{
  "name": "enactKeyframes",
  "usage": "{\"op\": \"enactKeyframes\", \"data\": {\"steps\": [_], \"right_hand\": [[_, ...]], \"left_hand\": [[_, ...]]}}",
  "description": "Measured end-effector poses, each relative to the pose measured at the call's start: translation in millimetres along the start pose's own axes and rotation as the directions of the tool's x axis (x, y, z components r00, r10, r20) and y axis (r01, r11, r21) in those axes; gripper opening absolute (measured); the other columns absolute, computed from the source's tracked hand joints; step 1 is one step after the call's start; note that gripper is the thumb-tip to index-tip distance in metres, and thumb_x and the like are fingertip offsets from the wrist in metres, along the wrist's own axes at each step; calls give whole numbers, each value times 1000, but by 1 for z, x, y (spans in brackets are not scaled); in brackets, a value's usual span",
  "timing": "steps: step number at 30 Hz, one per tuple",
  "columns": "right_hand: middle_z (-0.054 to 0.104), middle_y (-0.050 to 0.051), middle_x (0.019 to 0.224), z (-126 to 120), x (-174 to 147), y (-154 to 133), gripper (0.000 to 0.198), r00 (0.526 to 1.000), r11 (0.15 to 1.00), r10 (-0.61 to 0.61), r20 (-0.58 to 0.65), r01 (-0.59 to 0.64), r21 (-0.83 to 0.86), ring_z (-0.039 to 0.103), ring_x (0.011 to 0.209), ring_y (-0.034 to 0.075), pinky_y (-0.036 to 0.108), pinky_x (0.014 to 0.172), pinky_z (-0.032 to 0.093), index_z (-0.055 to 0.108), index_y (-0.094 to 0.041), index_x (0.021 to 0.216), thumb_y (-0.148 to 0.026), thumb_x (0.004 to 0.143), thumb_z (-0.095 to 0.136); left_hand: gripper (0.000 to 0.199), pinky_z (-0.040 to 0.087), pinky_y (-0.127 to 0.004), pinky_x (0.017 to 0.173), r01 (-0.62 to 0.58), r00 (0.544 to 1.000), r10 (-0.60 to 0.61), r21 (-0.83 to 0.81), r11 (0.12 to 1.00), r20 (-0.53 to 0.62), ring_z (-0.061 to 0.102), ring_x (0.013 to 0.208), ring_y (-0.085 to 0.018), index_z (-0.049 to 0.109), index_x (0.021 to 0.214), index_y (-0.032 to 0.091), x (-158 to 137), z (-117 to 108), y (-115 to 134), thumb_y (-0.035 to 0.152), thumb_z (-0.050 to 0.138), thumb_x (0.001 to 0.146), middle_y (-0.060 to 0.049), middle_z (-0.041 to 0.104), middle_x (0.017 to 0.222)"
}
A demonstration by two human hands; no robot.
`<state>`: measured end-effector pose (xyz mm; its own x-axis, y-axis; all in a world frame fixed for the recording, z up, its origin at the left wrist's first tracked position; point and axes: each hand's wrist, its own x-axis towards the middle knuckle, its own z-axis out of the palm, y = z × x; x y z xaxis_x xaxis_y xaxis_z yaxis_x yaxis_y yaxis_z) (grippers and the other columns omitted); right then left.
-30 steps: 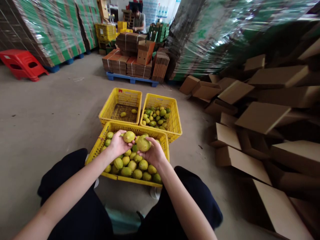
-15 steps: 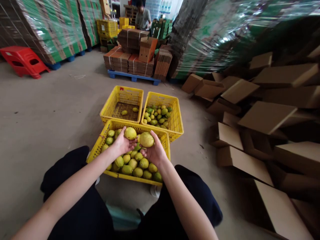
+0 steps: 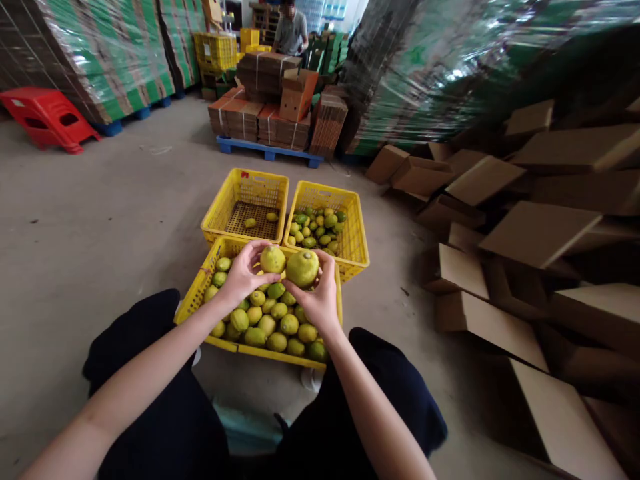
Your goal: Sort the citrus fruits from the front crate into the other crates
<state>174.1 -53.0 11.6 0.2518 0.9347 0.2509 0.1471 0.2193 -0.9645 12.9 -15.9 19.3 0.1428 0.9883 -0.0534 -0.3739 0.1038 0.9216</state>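
The person sits low on the concrete floor (image 3: 90,227) with both knees spread around the near crate (image 3: 200,293), a yellow mesh crate packed with yellow-green lemons, so the fruit lies within easy reach of both arms. The left hand (image 3: 243,277) curls its fingers around a smaller lemon (image 3: 273,259), thumb on the near side, and holds it above the far rim of that crate. The right hand (image 3: 320,293) cups a larger lemon (image 3: 302,267) from below and behind, fingers wrapped up over its right side. The two fruits are raised side by side, almost touching, at a height where the head camera looks straight at them; held this way their size and colour can be compared. Just beyond the near crate stand two more yellow crates, touching each other: the far left crate (image 3: 220,210) holds only two lemons on its mesh bottom, while the far right crate (image 3: 357,233) holds a loose layer of greener fruit, so the three crates seem to keep different kinds apart. To the right, flat cardboard boxes (image 3: 535,233) lie in a loose heap. Far off, bundled cartons sit on a blue pallet (image 3: 267,152), another person (image 3: 293,30) stands behind them, and a red stool (image 3: 45,117) rests on its side at the far left.
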Motion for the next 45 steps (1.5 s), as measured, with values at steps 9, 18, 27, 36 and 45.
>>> {"op": "enactKeyframes", "data": {"steps": [9, 18, 27, 36, 45], "right_hand": [[58, 5, 126, -6, 4, -3, 64, 998, 990, 55, 25, -58, 132, 54, 120, 28, 44, 96, 51, 62, -32, 119, -22, 59, 84], [68, 2, 112, -8, 4, 0, 46, 932, 860, 339, 128, -362, 360, 63, 105, 25, 36, 81, 56, 62, -30, 113, -29, 69, 77], [69, 1, 87, 4, -4, 1, 39, 864, 818, 429, 263, -495, 293, 60, 63, 15, 25, 46, 47, 66, -25, 99, -35, 66, 84], [73, -1, 94, 1, -5, 8, 34, 826, 768, 521, 216, -563, 304, 68, 87, 20, 30, 73, 56, 67, -26, 100, -37, 69, 79], [75, 4, 90, 6, 10, 8, 24, 724, 566, 642, 253, -670, 480, 69, 88, 23, 30, 70, 57, 69, -19, 95, -28, 73, 70]], "left_hand": [[65, 51, -27, 93, 66, 996, -62, -59, 996, 69, 61, 116, -25, 70, 110, 20, 4, -10, 4, 0, 85, 50, -5, 68, 115], [36, 51, -32, 96, 204, 973, -189, -107, 973, 132, 64, 115, -27, 73, 105, 15, 5, -14, 1, 16, 79, 70, -9, 74, 107], [62, 50, -28, 97, 261, 959, -267, 77, 962, 91, 63, 115, -23, 66, 113, 21, -2, -13, -13, 6, 87, 56, -3, 73, 105], [46, 50, -24, 81, 310, 947, -318, 119, 943, 47, 64, 90, -17, 58, 95, 22, -9, -7, -8, 12, 86, 61, 0, 67, 91], [54, 49, -26, 87, 240, 956, -266, 196, 951, 122, 63, 97, -19, 70, 101, 18, 8, -13, 1, 10, 91, 51, -3, 70, 101]]}}
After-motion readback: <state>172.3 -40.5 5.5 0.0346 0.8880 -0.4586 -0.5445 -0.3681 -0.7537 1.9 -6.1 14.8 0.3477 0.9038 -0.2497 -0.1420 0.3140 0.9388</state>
